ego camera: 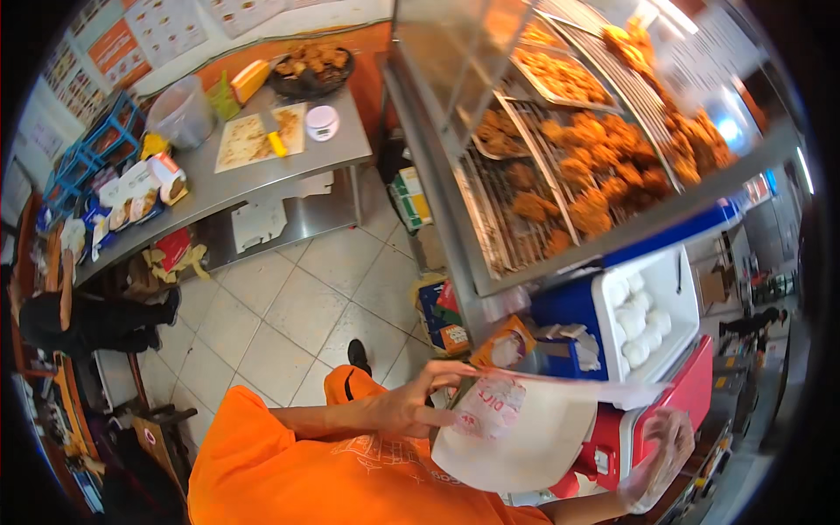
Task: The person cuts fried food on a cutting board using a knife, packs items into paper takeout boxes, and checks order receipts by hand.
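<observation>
Before my orange shirt, my left hand (420, 401) pinches the edge of a white paper bag (525, 446) with red printing. My right hand (663, 453), in a clear plastic glove, is at the other side of the bag, its fingers bent; whether anything is between them is not clear. Close beyond the bag stands a blue cooler (571, 315) with a white inside, holding several white wrapped round bundles (633, 325). A red cooler (682, 387) is beside it, partly behind the bag. Fried chicken (604, 170) lies on wire racks in a heated display case (446, 164).
A steel table (328, 157) at the upper left bears a cutting board (243, 141) with a yellow-handled knife (277, 144), a kitchen scale (322, 123) and a dark bowl of fried chicken (308, 65). A person in black (85, 321) stands at its far left end. Cartons (443, 315) stand under the display case.
</observation>
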